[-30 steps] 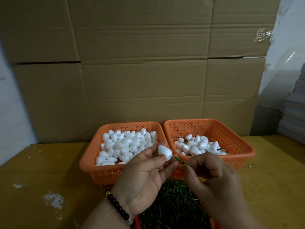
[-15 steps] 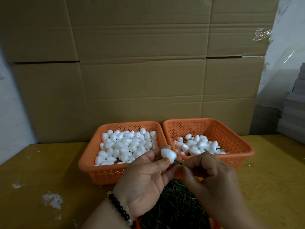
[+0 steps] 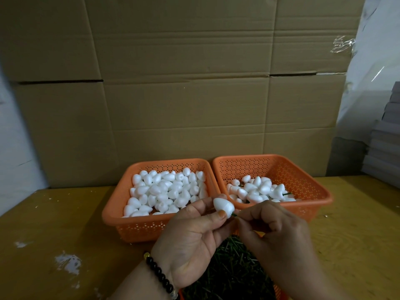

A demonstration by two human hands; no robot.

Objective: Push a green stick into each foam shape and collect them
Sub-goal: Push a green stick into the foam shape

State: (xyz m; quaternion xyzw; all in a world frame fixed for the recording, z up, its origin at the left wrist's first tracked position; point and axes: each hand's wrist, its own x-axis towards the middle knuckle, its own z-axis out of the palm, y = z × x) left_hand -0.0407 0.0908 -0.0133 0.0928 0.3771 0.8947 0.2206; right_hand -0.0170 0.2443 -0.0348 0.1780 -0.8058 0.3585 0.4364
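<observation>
Cardboard wall behind; yellow surface carries two orange baskets, left basket of bare foam, right basket of stuck pieces. Left hand pinches foam shape; right hand pinches green stick at its base. Risks: angled push splits foam, stick bends, too tight a grip dents the shape.
</observation>
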